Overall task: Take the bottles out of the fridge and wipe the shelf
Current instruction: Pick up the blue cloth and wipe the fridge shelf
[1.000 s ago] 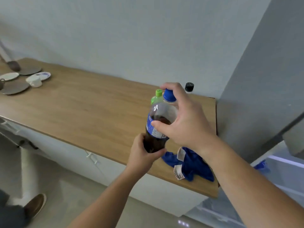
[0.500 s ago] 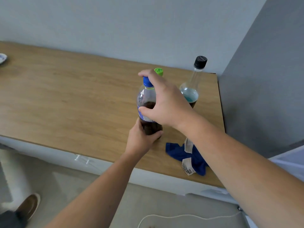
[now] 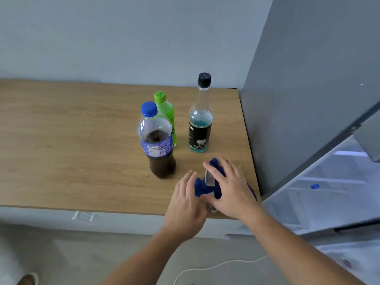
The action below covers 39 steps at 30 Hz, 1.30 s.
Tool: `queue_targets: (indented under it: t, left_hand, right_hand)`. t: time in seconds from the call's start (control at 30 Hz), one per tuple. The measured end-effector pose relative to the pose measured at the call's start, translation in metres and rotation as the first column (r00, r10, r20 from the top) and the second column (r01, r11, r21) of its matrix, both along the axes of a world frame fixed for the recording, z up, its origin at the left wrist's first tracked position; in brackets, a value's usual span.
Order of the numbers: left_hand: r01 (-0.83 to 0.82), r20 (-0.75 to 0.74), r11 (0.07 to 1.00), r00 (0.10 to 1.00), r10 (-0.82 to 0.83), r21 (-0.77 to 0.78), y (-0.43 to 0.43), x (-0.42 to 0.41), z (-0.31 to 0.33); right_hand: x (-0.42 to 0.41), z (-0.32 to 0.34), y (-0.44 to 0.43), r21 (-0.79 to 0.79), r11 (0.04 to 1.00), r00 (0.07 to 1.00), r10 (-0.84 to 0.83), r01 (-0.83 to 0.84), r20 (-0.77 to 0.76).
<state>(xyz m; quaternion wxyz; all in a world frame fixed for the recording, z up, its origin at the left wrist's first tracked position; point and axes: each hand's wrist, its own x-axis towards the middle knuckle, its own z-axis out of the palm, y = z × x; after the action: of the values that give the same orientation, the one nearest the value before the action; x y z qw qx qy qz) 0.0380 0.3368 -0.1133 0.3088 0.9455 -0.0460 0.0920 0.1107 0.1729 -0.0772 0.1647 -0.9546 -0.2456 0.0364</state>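
1. Wooden counter, three bottles upright near its right end: cola bottle in front, green bottle just behind it, clear bottle with blue liquid to the right.
2. Blue cloth lies crumpled near the counter's front edge.
3. Right hand rests on the cloth, fingers spread, gripping nothing firmly.
4. Left hand touches the cloth's left side, open.
5. Fridge stands open at right.

One head-worn view — looking forward and steeply down over the desk; close, at arm's reach; open fridge at the right edge — floor below.
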Motion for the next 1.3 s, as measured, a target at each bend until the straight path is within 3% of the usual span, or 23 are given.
queue_targets:
  t: [0.1, 0.17, 0.27, 0.4, 0.7, 0.93, 1.13, 1.3]
  left_hand:
    - [0.172, -0.256, 0.97, 0.959, -0.125, 0.17, -0.006, 0.027, -0.004]
    - [0.214, -0.293, 0.95, 0.945, -0.142, 0.229, -0.008, 0.036, -0.007]
    - [0.18, -0.182, 0.951, 0.974, -0.136, 0.25, -0.012, 0.031, -0.014]
    - [0.168, -0.092, 0.961, 0.984, -0.151, 0.22, -0.046, 0.008, -0.031]
    - [0.475, 0.05, 0.857, 0.869, -0.493, 0.2, -0.194, -0.017, -0.025]
    - [0.35, -0.154, 0.871, 0.936, -0.316, 0.346, -0.286, 0.006, -0.036]
    - [0.167, -0.111, 0.899, 0.985, -0.133, 0.404, -0.345, 0.064, -0.054]
    - [0.16, -0.146, 0.882, 0.984, -0.105, 0.444, -0.359, 0.131, -0.093]
  right_hand:
    - [-0.008, -0.032, -0.015, -0.107, 0.994, 0.999, -0.031, 0.028, -0.031]
    - [-0.011, -0.038, -0.016, -0.128, 0.991, 0.998, -0.022, 0.029, 0.056]
    - [-0.019, -0.039, -0.014, -0.09, 0.995, 0.988, -0.038, 0.051, 0.15]
    - [-0.046, -0.044, -0.043, -0.042, 0.996, 0.987, -0.067, 0.074, 0.147]
    - [-0.118, -0.049, -0.217, 0.067, 0.957, 0.939, -0.289, 0.281, 0.186]
    - [-0.085, -0.072, -0.359, 0.11, 0.917, 0.87, -0.399, 0.383, 0.289]
    - [-0.017, -0.104, -0.436, 0.164, 0.907, 0.853, -0.421, 0.389, 0.307]
    - [0.044, -0.131, -0.451, 0.222, 0.904, 0.818, -0.426, 0.366, 0.386]
